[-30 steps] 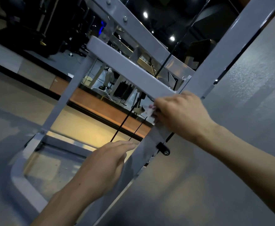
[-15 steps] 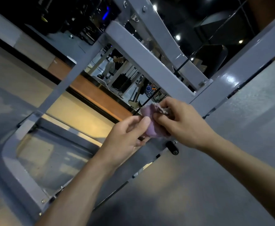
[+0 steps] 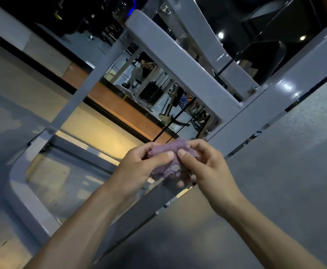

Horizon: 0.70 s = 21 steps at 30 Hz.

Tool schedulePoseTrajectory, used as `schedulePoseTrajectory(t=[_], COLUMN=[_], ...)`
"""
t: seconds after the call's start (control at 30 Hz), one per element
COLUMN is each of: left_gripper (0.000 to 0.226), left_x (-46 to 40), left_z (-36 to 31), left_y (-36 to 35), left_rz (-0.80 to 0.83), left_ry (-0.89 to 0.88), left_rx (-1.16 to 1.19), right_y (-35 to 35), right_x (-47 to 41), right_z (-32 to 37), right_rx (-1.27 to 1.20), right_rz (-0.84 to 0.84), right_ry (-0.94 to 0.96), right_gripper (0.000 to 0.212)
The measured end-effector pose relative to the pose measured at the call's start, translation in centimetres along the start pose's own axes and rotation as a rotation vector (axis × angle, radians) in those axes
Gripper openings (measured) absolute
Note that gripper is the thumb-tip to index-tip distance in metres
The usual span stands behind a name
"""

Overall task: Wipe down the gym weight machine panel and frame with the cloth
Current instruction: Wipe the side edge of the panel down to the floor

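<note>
A small purple cloth (image 3: 168, 150) is bunched between both hands in front of the grey weight machine frame (image 3: 178, 61). My left hand (image 3: 139, 167) pinches its left side with thumb and fingers. My right hand (image 3: 203, 167) grips its right side, thumb on top and fingers curled under. The hands hover just below the joint where the cross bar meets the slanted post (image 3: 275, 98). The grey textured panel (image 3: 294, 171) fills the right of the view.
Black cables (image 3: 178, 117) run down through the frame opening just behind the cloth. The frame's lower bar and base (image 3: 29, 199) sit at the left on the floor. A mirror wall (image 3: 155, 90) behind reflects gym equipment.
My right hand came off the frame joint with the cloth. My left hand rose to meet it, and both now hold the cloth lower, away from the frame.
</note>
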<state>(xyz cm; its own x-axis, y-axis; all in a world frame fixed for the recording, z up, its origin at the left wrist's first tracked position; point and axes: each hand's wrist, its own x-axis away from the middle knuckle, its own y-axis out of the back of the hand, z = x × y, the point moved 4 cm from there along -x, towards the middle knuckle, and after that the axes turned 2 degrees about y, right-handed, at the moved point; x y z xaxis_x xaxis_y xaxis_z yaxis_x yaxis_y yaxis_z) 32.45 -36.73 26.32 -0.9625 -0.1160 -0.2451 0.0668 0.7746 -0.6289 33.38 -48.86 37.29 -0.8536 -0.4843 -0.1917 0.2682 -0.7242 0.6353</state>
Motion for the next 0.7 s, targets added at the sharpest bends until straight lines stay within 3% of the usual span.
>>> schedulePoseTrajectory(t=[0.13,0.23,0.3,0.4,0.5,0.6,0.7], left_gripper=[0.032,0.022,0.019,0.015,0.010,0.014,0.023], left_x=[-0.3,-2.3,-4.0,-6.0,-7.5,-9.5,-11.8], left_z=[-1.1,-2.9,-4.0,-4.1,-3.2,-2.2,-1.5], left_y=[-0.8,-0.8,-0.3,0.1,-0.3,-1.0,-1.9], left_rz=[0.004,-0.072,-0.125,-0.156,-0.200,-0.211,-0.249], left_ry=[-0.005,-0.022,-0.107,-0.241,-0.329,-0.375,-0.399], left_rx=[0.085,0.146,0.030,-0.445,-0.709,-0.731,-0.693], right_y=[-0.9,-0.2,1.3,4.7,6.6,7.0,6.8], right_x=[0.0,0.1,0.8,2.3,2.7,2.0,1.2], right_z=[-0.5,0.3,0.9,1.6,1.7,0.5,-0.3], right_rx=[-0.308,-0.267,-0.047,0.544,1.077,1.323,1.373], right_rz=[-0.064,-0.087,-0.127,-0.288,-0.397,-0.399,-0.424], right_ry=[-0.039,-0.019,0.115,0.427,0.666,0.760,0.791], right_gripper=[0.016,0.016,0.013,0.016,0.019,0.019,0.022])
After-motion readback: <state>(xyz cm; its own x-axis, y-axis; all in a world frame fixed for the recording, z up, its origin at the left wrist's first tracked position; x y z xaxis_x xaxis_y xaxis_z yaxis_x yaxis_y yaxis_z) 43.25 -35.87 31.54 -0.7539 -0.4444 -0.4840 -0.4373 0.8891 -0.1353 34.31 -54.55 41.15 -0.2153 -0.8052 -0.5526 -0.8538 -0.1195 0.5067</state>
